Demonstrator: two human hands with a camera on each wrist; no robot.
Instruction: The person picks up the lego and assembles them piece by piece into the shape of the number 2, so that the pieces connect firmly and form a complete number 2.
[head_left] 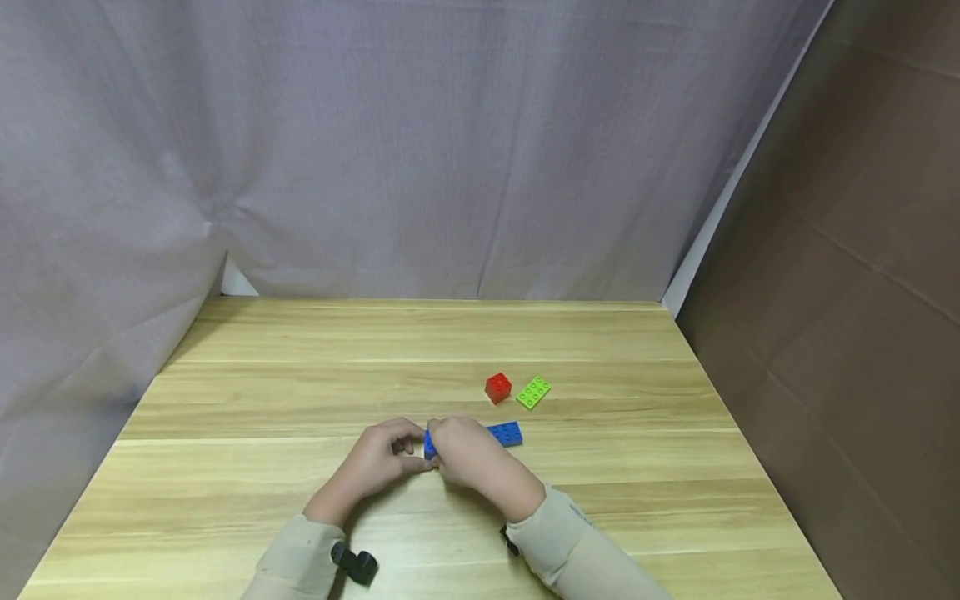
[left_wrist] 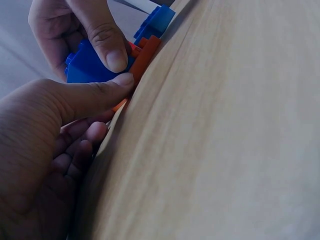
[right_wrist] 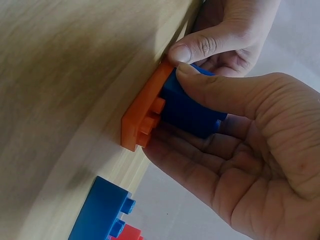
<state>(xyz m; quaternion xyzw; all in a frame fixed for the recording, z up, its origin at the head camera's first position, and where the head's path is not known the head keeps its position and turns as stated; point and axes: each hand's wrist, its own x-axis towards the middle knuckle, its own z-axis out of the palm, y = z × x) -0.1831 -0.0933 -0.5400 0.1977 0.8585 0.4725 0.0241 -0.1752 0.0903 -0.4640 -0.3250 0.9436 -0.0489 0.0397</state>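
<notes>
My right hand (head_left: 467, 452) pinches a blue brick (right_wrist: 192, 107) between thumb and fingers. The blue brick sits on one end of a flat orange brick (right_wrist: 137, 117), whose bare studs show at the other end. At the near end of the orange brick, my left hand (head_left: 377, 457) grips it with the thumb along its side, the other fingers curled behind. Both thumbs meet close together there in the left wrist view. In the head view the right hand covers most of the held blue brick (head_left: 429, 445) and all of the orange one.
Just right of my right hand lies another blue brick (head_left: 507, 433) on the wooden table (head_left: 300, 400). Farther back are a red brick (head_left: 498, 387) and a flat lime green brick (head_left: 533, 392). A grey curtain (head_left: 375, 150) hangs behind the table.
</notes>
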